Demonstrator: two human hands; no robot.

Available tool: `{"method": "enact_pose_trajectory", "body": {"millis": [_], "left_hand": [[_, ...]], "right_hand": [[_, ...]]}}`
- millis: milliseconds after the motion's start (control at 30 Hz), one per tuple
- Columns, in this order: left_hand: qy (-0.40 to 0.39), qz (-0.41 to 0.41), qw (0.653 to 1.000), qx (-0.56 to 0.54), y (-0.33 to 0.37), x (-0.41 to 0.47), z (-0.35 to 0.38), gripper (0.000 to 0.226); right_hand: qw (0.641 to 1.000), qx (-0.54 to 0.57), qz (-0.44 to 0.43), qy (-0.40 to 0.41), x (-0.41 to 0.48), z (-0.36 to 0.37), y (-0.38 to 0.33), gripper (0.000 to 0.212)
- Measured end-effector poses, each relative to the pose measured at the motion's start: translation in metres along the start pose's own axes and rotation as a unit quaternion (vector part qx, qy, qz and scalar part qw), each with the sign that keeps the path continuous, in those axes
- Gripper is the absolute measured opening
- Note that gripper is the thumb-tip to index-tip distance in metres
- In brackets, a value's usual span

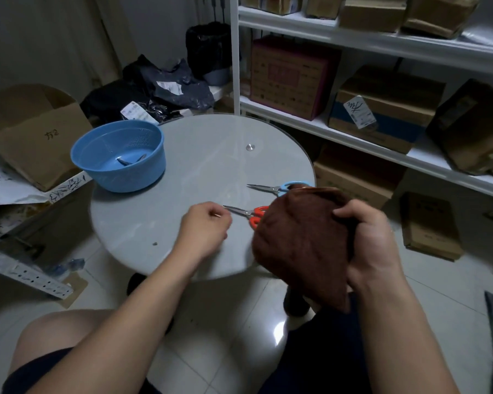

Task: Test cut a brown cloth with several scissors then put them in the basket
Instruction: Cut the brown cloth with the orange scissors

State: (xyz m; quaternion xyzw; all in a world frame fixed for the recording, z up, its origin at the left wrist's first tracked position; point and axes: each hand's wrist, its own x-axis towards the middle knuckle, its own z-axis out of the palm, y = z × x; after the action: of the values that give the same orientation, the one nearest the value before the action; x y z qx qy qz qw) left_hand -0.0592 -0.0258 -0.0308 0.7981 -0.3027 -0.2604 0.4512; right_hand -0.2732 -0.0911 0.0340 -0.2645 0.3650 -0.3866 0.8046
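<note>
My right hand [367, 240] grips a bunched brown cloth [299, 245] above the table's right front edge. Orange-handled scissors [249, 214] lie on the round table [205, 166], blades pointing left, handles partly hidden by the cloth. Blue-handled scissors [276, 189] lie just behind them, handles partly under the cloth. My left hand [207, 226] hovers with curled fingers just left of the orange scissors' tips, holding nothing I can see. A blue basket [120, 155] stands at the table's left rear with a dark pair of scissors [131, 160] inside.
White shelves [353, 38] with cardboard boxes fill the right side. An open cardboard box [32, 137] and black bags [165, 86] sit behind and left of the table. A small crumb [154, 243] lies on the table front. My knees are below the table.
</note>
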Motion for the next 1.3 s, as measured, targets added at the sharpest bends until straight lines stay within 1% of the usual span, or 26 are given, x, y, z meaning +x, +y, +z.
{"method": "enact_pose_trajectory", "body": {"millis": [33, 67, 133, 200, 300, 367, 433, 600, 700, 767, 833, 867, 933, 1000, 1067, 1100, 1133, 1167, 1233, 1300], "left_hand": [[-0.005, 0.027, 0.998, 0.063, 0.001, 0.006, 0.015, 0.013], [-0.021, 0.059, 0.990, 0.123, 0.003, 0.011, 0.029, 0.020], [-0.095, 0.104, 0.966, 0.215, 0.006, 0.014, 0.053, 0.036], [-0.160, 0.110, 0.942, 0.273, 0.006, 0.012, 0.068, 0.041], [-0.183, 0.120, 0.923, 0.315, 0.002, 0.012, 0.068, 0.038], [-0.176, 0.123, 0.921, 0.324, 0.000, 0.011, 0.057, 0.030], [-0.146, 0.119, 0.921, 0.342, -0.005, 0.010, 0.044, 0.024], [-0.021, 0.045, 0.903, 0.428, -0.017, 0.007, 0.021, 0.043], [0.014, 0.017, 0.913, 0.407, -0.019, 0.010, 0.016, 0.065], [0.001, -0.016, 0.919, 0.395, -0.017, 0.015, 0.015, 0.077], [-0.024, -0.056, 0.913, 0.404, -0.013, 0.018, 0.012, 0.086], [-0.035, -0.065, 0.910, 0.407, -0.011, 0.018, 0.010, 0.087], [-0.044, -0.063, 0.915, 0.397, -0.012, 0.013, 0.004, 0.079], [-0.036, -0.051, 0.926, 0.373, -0.013, 0.004, -0.005, 0.074], [-0.020, -0.024, 0.952, 0.304, -0.010, -0.009, -0.018, 0.063], [-0.022, -0.013, 0.971, 0.239, -0.007, -0.016, -0.024, 0.055], [-0.039, -0.006, 0.986, 0.163, -0.003, -0.023, -0.030, 0.049], [-0.071, -0.002, 0.993, 0.090, 0.001, -0.031, -0.036, 0.046], [-0.146, 0.003, 0.989, -0.017, 0.004, -0.045, -0.043, 0.045], [-0.173, 0.024, 0.983, -0.050, 0.001, -0.053, -0.045, 0.044]], "right_hand": [[1.000, -0.003, -0.017, 0.007, 0.001, -0.007, -0.010, 0.041], [0.999, -0.013, -0.031, 0.016, 0.001, -0.011, -0.016, 0.037], [0.998, -0.033, -0.043, 0.030, 0.003, -0.017, -0.021, 0.030], [0.998, -0.044, -0.036, 0.034, 0.005, -0.024, -0.024, 0.028], [0.998, -0.035, -0.041, 0.022, 0.008, -0.032, -0.027, 0.031], [0.999, -0.020, -0.040, 0.012, 0.011, -0.034, -0.026, 0.033], [0.999, -0.011, -0.037, 0.004, 0.014, -0.034, -0.024, 0.034], [1.000, 0.002, -0.015, -0.014, 0.018, -0.025, -0.012, 0.034], [1.000, 0.003, -0.005, -0.017, 0.020, -0.018, -0.005, 0.035], [1.000, 0.001, 0.000, -0.022, 0.021, -0.016, -0.002, 0.040], [0.999, 0.009, 0.002, -0.033, 0.020, -0.014, 0.001, 0.049], [0.999, 0.015, 0.004, -0.034, 0.020, -0.014, 0.004, 0.050], [0.999, 0.030, 0.009, -0.020, 0.024, -0.014, 0.012, 0.047], [0.999, 0.044, 0.019, -0.019, 0.027, -0.014, 0.021, 0.053], [0.997, 0.066, 0.029, -0.027, 0.028, -0.014, 0.030, 0.062], [0.996, 0.080, 0.031, -0.036, 0.028, -0.013, 0.034, 0.064], [0.994, 0.099, 0.034, -0.044, 0.029, -0.013, 0.038, 0.065], [0.992, 0.115, 0.037, -0.048, 0.030, -0.011, 0.041, 0.066], [0.987, 0.143, 0.044, -0.065, 0.029, -0.003, 0.048, 0.062], [0.979, 0.168, 0.057, -0.096, 0.026, 0.006, 0.056, 0.048]]}}
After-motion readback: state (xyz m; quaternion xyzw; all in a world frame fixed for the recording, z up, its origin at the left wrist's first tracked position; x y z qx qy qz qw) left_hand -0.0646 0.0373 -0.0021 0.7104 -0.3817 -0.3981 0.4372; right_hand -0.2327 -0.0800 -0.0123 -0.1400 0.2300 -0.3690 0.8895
